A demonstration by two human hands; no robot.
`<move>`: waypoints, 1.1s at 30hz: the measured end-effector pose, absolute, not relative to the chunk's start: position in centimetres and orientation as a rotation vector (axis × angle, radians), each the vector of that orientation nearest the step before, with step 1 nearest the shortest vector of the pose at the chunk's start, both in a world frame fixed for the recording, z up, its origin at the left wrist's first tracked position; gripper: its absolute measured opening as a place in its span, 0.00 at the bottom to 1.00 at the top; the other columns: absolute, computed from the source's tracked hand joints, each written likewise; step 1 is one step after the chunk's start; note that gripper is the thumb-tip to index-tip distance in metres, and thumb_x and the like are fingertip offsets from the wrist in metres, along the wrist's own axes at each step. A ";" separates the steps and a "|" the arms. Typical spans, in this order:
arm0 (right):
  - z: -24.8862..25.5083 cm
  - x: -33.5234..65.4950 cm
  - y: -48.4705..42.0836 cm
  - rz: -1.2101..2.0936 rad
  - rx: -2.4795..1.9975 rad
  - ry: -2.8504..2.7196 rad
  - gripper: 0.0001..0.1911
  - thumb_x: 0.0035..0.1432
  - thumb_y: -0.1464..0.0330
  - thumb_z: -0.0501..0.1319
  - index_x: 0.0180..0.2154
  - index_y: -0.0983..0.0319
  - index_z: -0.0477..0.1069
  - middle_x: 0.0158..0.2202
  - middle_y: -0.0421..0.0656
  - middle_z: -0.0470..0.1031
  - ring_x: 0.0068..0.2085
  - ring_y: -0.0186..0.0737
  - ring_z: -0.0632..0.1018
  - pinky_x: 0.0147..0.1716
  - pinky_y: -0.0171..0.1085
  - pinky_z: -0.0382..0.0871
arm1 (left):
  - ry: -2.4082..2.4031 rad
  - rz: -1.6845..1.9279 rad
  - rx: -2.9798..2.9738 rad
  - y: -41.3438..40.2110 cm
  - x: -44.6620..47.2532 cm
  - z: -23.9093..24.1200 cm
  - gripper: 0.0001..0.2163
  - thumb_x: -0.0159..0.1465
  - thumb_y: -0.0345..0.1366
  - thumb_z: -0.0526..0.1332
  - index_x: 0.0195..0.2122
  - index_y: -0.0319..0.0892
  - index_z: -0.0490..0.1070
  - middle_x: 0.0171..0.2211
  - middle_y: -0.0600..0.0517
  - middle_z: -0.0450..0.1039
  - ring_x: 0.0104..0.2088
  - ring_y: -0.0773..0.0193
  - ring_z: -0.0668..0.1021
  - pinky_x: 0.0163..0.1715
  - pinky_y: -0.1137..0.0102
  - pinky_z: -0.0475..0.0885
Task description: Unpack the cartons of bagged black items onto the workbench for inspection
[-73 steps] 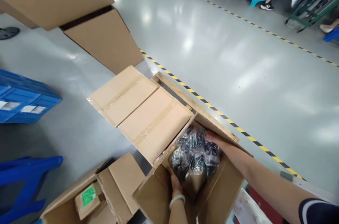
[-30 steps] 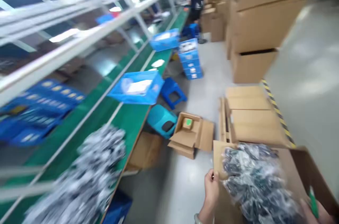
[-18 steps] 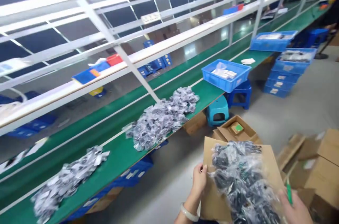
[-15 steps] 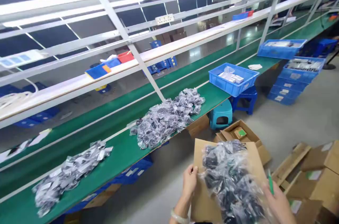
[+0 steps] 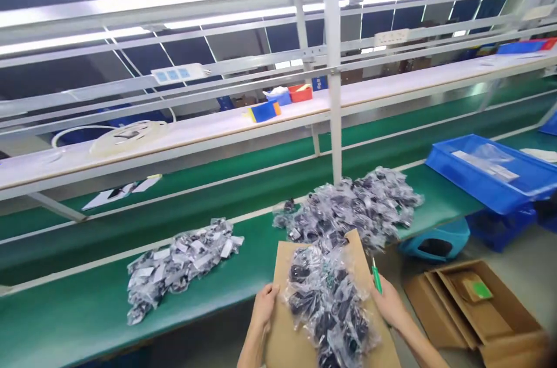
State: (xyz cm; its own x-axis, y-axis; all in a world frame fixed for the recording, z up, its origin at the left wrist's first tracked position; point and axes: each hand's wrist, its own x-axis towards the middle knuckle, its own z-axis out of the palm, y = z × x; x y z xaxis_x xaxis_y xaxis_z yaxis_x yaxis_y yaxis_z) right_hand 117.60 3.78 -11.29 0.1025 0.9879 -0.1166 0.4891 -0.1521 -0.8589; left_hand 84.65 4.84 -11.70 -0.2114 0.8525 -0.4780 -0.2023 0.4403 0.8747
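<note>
I hold a flat cardboard sheet (image 5: pixel 291 275) in front of me with a heap of small clear bags of dark parts (image 5: pixel 328 304) lying on it. My left hand (image 5: pixel 264 303) grips the sheet's left edge. My right hand (image 5: pixel 387 303) grips its right edge and also pinches a thin green pen-like tool (image 5: pixel 376 275). The sheet's far end reaches the edge of the green workbench (image 5: pixel 87 310), just in front of a large pile of similar bags (image 5: pixel 352 208). A smaller pile of bags (image 5: pixel 180 260) lies further left on the bench.
A blue tray (image 5: pixel 491 182) sits on the bench at the right. On the floor stand an open cardboard box (image 5: pixel 478 310) and a teal stool (image 5: pixel 435 243). A white shelf (image 5: pixel 217 127) with small coloured bins and a metal post (image 5: pixel 334 66) run behind the bench.
I lifted the sheet with the bags out of the carton, turned left toward the workbench and came close to it. The big pile of bags now lies right in front of the sheet.
</note>
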 end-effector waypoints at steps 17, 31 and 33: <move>-10.8 95.5 23.0 0.907 -2.068 -1.784 0.09 0.59 0.71 0.50 0.40 0.63 0.64 0.40 0.47 0.73 0.40 0.43 0.73 0.36 0.34 0.60 | 1.969 0.865 0.739 24.1 66.6 -22.6 0.30 0.61 0.48 0.53 0.60 0.33 0.54 0.62 0.37 0.50 0.63 0.54 0.54 0.60 0.63 0.50; 0.4 105.1 22.4 0.295 -2.011 -1.843 0.10 0.59 0.62 0.45 0.30 0.61 0.55 0.23 0.42 0.65 0.26 0.41 0.70 0.25 0.34 0.53 | 2.384 0.648 1.634 14.2 74.0 -28.6 0.46 0.53 0.63 0.51 0.63 0.31 0.45 0.63 0.30 0.40 0.64 0.41 0.46 0.56 0.46 0.50; 1.3 108.1 20.8 0.291 -2.006 -1.714 0.14 0.59 0.58 0.45 0.29 0.60 0.55 0.22 0.41 0.64 0.25 0.41 0.69 0.25 0.34 0.56 | 2.407 0.679 1.617 14.8 73.7 -28.7 0.45 0.54 0.64 0.46 0.63 0.31 0.46 0.63 0.29 0.40 0.63 0.38 0.46 0.54 0.44 0.53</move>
State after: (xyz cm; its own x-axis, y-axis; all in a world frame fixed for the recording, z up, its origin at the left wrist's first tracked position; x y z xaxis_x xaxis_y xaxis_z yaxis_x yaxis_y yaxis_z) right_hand 108.10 20.81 1.29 0.1920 0.9705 0.1456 0.8679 -0.0986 -0.4869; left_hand 73.73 14.81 -28.69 -0.4013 0.9088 0.1145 0.8345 0.3112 0.4547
